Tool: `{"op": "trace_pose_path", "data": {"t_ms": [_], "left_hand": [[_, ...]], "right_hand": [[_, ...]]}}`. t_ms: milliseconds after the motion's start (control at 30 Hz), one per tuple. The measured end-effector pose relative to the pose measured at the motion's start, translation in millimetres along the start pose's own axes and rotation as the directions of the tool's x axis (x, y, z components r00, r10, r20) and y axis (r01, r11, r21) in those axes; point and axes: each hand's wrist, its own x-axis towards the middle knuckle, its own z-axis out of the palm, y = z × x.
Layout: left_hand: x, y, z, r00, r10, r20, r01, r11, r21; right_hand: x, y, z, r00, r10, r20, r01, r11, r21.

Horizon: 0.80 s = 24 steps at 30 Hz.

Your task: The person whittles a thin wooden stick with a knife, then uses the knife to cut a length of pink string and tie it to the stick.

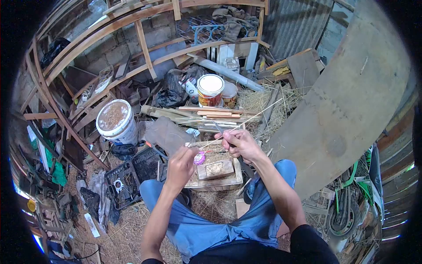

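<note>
My left hand is closed on the near end of a thin, pale strip, which looks like bamboo or wood. The strip slants up to the right, past my right hand. That hand is closed around a knife, whose dark blade juts out above the fingers, against or very near the strip. Most of the knife's handle is hidden in the palm. Below both hands stands a low wooden box with a wooden block on it. A round pink object lies beside my left hand.
Long wooden sticks lie beyond the box, near a paint bucket. A white bucket of shavings and an open black case are at left. A large board leans at right. Straw and shavings litter the floor.
</note>
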Motion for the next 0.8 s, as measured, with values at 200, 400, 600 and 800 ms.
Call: {"op": "trace_pose_path", "data": {"t_ms": [200, 400, 600, 800], "left_hand": [[-7.7, -0.7, -11.9, 0.99, -0.14, 0.01, 0.14, 0.986, -0.095], [-16.0, -17.8, -27.0, 0.986, -0.166, 0.017, 0.167, 0.984, -0.066], [2.2, 20.6, 12.2, 0.974, -0.216, 0.065, 0.225, 0.944, -0.241], [-1.8, 10.4, -2.5, 0.964, -0.256, 0.075, 0.267, 0.94, -0.211]], "right_hand": [[-6.4, -9.7, -28.2, 0.955, -0.064, -0.291, 0.04, 0.996, -0.085], [-21.9, -19.1, -76.2, 0.937, -0.155, -0.314, 0.196, 0.975, 0.105], [-18.8, 3.9, -1.0, 0.998, -0.067, -0.021, 0.068, 0.998, 0.017], [-17.6, -4.2, -19.6, 0.992, -0.031, -0.123, 0.012, 0.988, -0.154]]}}
